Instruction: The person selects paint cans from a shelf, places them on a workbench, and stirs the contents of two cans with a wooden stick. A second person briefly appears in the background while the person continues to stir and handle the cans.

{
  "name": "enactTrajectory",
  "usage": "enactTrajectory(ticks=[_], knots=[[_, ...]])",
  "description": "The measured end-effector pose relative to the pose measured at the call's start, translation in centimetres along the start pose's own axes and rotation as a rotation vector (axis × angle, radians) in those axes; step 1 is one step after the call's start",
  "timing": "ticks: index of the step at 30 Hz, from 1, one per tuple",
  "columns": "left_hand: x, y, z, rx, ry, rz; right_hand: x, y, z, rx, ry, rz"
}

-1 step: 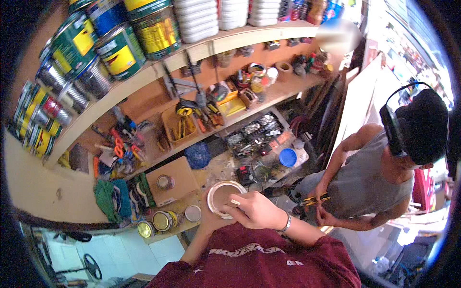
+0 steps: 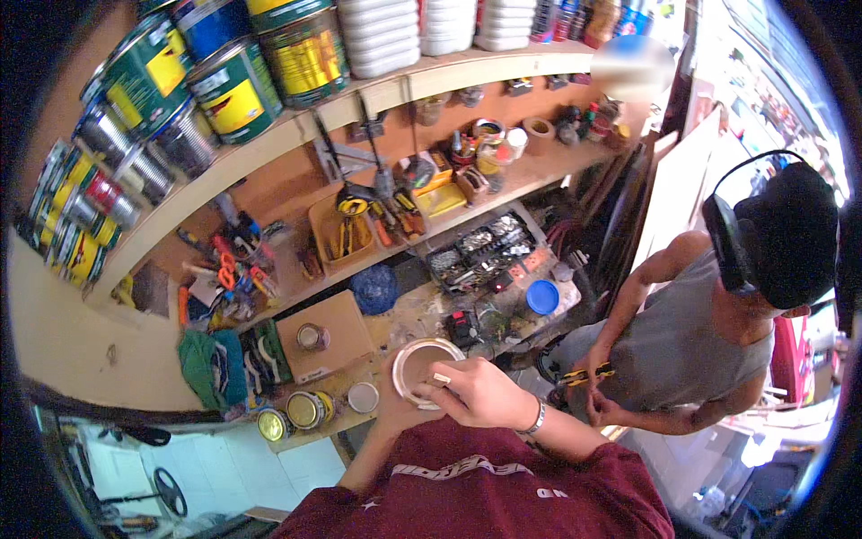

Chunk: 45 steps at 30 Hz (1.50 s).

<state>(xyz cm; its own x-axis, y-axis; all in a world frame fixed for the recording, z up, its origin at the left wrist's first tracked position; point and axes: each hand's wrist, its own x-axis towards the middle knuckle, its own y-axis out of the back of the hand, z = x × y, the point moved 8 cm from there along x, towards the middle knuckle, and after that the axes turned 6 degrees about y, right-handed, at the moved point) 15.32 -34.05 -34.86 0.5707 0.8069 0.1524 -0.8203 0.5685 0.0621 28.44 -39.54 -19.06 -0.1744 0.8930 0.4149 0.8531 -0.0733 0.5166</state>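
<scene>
My left hand [image 2: 402, 419] is wrapped around the side of a round white tub [image 2: 401, 361], held in front of my chest. Greyish-brown liquid, much like paint, shows inside it. Over the tub's right side, my right hand [image 2: 489, 395] is closed on a thin, pale stick [image 2: 441, 378], its near end poking out of the fist. The stick's lower end is hidden, so I cannot tell how deep it reaches. Just left of the tub, a pale round lid or can top [image 2: 363, 397] sits on the bench, beside two open-looking yellow cans [image 2: 306, 410].
A person [image 2: 691, 323] in a grey top stands close on my right, holding yellow-and-black pliers [image 2: 588, 374]. Ahead are a cardboard box [image 2: 328, 337] with a small can [image 2: 312, 337], a blue lid [image 2: 542, 296], a hardware organizer [image 2: 480, 247] and shelves with paint cans [image 2: 235, 94].
The surroundings have shifted slightly in the picture, mostly to the right. My hands, the tub and the stick keep almost the same place.
</scene>
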Motion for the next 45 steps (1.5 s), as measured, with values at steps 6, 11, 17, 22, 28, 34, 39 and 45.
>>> enactTrajectory(ticks=[6,11,17,22,28,34,39,45], knots=[[0.0,0.1,1.1,0.282,-0.091,0.025,1.1,0.7,0.1,-0.135,0.108,0.043],[0.7,0.7,0.6,0.070,-0.077,0.082,0.9,2.5,1.2,-0.283,0.005,0.177],[0.3,1.5,0.8,0.112,-0.029,0.065,0.5,0.5,0.8,-0.166,-0.055,0.022],[0.1,2.3,3.7,0.191,-0.222,0.172,1.7,-0.6,0.2,0.038,0.006,-0.006],[-0.1,2.7,3.4,0.227,-0.223,0.118,1.2,-0.4,1.1,-0.112,0.051,0.100],[-0.7,3.0,3.8,0.231,-0.267,0.196,0.8,-0.3,0.1,-0.275,-0.061,0.039],[-1.2,3.3,1.8,0.097,-0.204,0.185,1.3,-1.9,-0.4,-0.076,-0.011,-0.071],[-1.0,3.1,2.1,0.090,-0.207,0.177,2.1,-1.9,1.1,-0.005,0.050,0.036]])
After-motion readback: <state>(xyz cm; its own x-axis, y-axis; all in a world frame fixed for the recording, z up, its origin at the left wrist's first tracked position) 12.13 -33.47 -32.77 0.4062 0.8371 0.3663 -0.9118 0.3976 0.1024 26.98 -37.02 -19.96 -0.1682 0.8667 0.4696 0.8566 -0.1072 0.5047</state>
